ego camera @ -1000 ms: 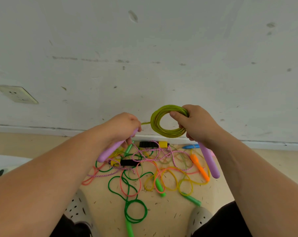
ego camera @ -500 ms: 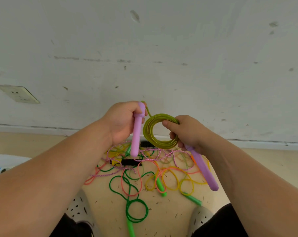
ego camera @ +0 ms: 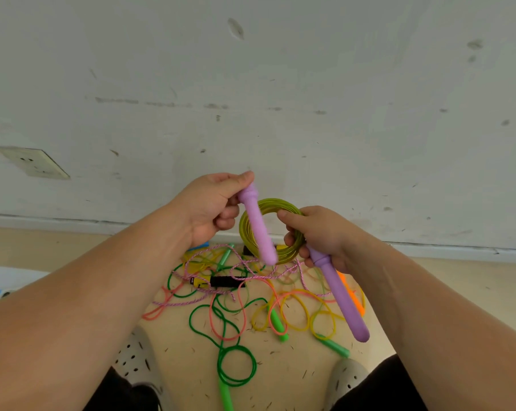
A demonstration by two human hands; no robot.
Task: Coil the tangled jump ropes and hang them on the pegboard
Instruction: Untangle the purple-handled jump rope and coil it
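Above floor, mid-scene | left hand (ego camera: 212, 209) pinching purple handle (ego camera: 258, 226) across yellow-green coil (ego camera: 274, 203) | right hand (ego camera: 322, 235) gripping coil, second handle (ego camera: 341, 298) | tangled ropes (ego camera: 218, 281) beneath | wall socket (ego camera: 34, 163) far left | grey shoes (ego camera: 132, 360) near edge

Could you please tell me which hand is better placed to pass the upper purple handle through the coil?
Left, probably. The left hand grips that handle right across the coil; the right hand is busy holding the coil together.
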